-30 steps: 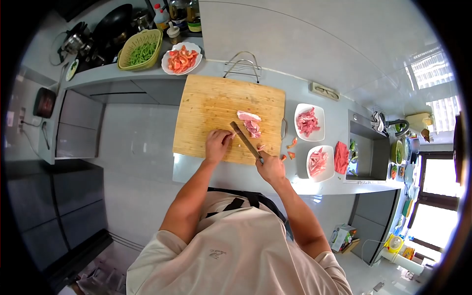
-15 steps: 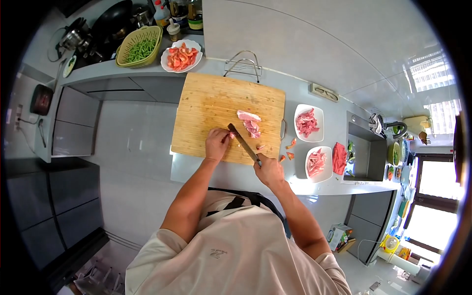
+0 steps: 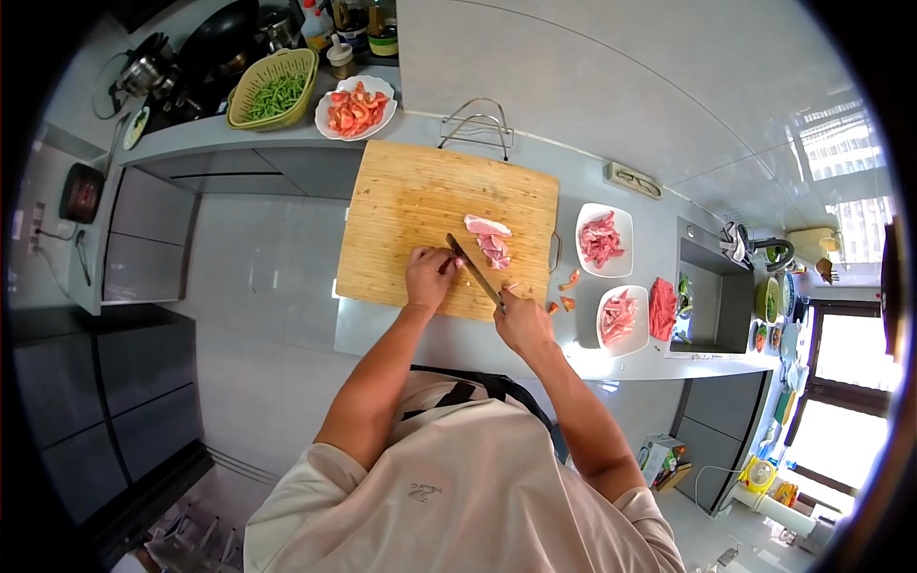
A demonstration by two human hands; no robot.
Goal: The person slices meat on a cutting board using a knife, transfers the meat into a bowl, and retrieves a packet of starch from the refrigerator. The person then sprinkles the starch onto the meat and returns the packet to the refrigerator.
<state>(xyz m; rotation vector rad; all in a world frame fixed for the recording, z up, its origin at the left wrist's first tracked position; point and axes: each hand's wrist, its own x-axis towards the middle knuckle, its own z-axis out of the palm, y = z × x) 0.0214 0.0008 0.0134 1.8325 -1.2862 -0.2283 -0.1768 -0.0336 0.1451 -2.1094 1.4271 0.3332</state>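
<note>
Over the board [image 3: 411, 191], the knife [image 3: 474, 272] points up-left, clenched in right hand [image 3: 524, 323], left hand [image 3: 432, 278] apparently pinching meat [image 3: 458, 262].

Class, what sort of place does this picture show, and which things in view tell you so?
Most likely a home kitchen: there is a rectangular grey sink at right, a dark rounded pan at upper left, and raw pink meat on a rectangular light-brown wooden cutting board.

The cutting board [image 3: 401, 191] has free room upper left; knife [image 3: 475, 272] and meat [image 3: 494, 250] obstruct its middle.
</note>
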